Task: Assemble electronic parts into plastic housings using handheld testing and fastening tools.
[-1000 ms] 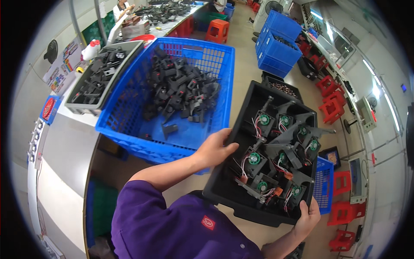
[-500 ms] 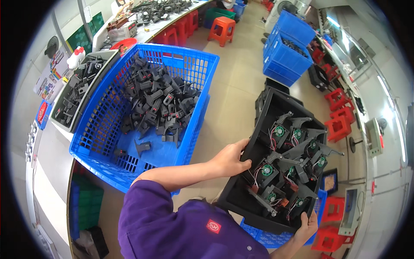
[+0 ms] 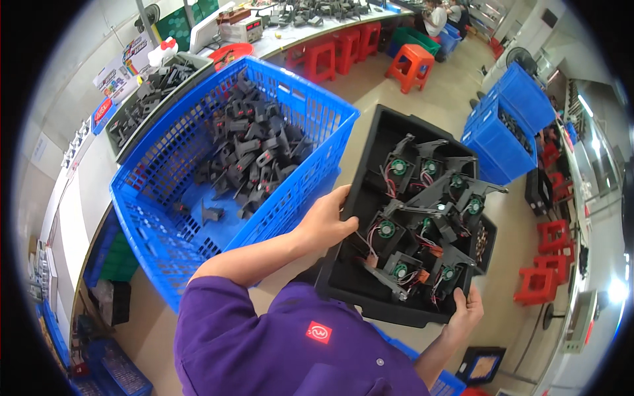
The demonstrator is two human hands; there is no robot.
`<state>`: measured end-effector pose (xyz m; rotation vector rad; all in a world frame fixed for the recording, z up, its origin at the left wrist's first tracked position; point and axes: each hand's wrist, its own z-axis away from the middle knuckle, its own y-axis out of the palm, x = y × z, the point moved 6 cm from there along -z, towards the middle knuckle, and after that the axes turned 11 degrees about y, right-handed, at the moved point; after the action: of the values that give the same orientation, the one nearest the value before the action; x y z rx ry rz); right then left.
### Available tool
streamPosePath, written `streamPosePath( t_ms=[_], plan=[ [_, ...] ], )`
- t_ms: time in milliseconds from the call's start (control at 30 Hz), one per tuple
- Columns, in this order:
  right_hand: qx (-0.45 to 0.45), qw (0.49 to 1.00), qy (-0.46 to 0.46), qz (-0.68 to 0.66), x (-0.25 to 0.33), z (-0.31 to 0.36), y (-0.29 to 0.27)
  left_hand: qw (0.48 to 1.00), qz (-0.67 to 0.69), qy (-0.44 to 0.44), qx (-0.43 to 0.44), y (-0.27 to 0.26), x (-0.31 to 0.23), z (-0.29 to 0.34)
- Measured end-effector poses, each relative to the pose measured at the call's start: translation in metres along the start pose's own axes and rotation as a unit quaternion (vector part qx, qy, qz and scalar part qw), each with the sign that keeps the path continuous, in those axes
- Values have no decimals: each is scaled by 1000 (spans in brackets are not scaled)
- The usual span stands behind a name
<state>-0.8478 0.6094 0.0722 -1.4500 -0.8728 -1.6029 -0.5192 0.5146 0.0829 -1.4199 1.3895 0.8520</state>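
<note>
I hold a black plastic tray [image 3: 366, 155] in front of me, tilted, with both hands. Dark grey plastic assemblies [image 3: 439, 224] with green round parts and thin wires lie in several places inside it. My left hand [image 3: 328, 221] grips the tray's left wall, thumb over the rim. My right hand [image 3: 465, 314] is closed on its near right corner; some fingers are hidden under it. Left of the tray stands a large blue basket [image 3: 297, 89], partly filled with loose dark grey plastic parts [image 3: 254, 145], some showing small red spots.
Beyond the basket is a workbench [image 3: 277, 45] heaped with parts. A grey bin [image 3: 122, 135] of similar parts sits at the left. Red stools [image 3: 409, 66] stand in the aisle and along the right side. Blue crates [image 3: 498, 135] are stacked at right, and people sit farther back.
My view has turned left, so the stools and blue crates appear farther right. The tray, still in both hands, has come closer to the blue basket's right side.
</note>
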Motion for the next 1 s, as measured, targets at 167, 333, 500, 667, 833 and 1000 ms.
streamPosePath(
  t_ms=[167, 333, 500, 667, 833, 1000],
  plan=[
    [42, 999, 7, -3, 16, -142, 63, 999, -34, -22, -35, -16, 49, -120],
    [47, 998, -16, 25, 49, -275, 114, 999, -7, -30, -34, -15, 75, -260],
    [56, 998, 1, 12, 74, -402, 152, 999, -17, -20, -45, -3, 108, -385],
    [87, 996, -11, 23, 91, -548, 197, 997, -11, -32, -66, 15, 155, -504],
    [144, 988, -1, 50, 98, -701, 248, 986, 58, -39, -154, 28, 186, -618],
    [205, 976, 23, 62, 118, -826, 327, 977, 0, -52, -206, 11, 215, -712]
  ],
)
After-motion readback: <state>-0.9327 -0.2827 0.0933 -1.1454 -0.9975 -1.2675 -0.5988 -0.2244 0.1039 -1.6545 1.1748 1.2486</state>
